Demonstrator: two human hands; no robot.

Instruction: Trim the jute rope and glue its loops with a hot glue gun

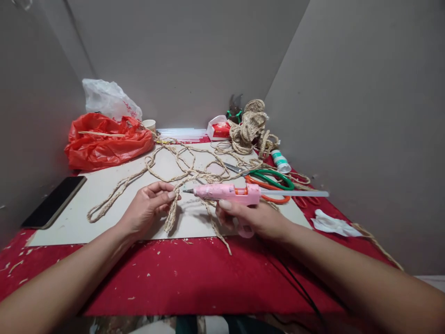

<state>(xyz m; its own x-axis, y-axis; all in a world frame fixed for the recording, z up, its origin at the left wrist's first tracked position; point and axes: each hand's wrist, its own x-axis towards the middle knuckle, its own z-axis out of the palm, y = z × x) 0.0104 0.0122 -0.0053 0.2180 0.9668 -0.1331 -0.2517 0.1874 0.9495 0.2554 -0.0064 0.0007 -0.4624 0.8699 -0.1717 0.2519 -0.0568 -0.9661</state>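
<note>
My left hand (149, 206) pinches a folded piece of braided straw rope (170, 217), its doubled end hanging just above the white board (132, 229). In my right hand (243, 218) is a pink hot glue gun (225, 192), gripped by the handle with a clear glue stick (295, 192) poking out of its back. The gun's metal nozzle points left and comes close to the rope beside my left fingertips; whether it touches cannot be told. More of the braided rope lies in loose loops over the board.
Green-handled and orange-handled scissors (271, 178) lie right of centre. Behind them sit a rope bundle (248, 127), a tissue pack (219, 130) and glue sticks (182, 133). A red plastic bag (107, 146) and a phone (55, 202) are at left, crumpled white tissue (333, 225) at right.
</note>
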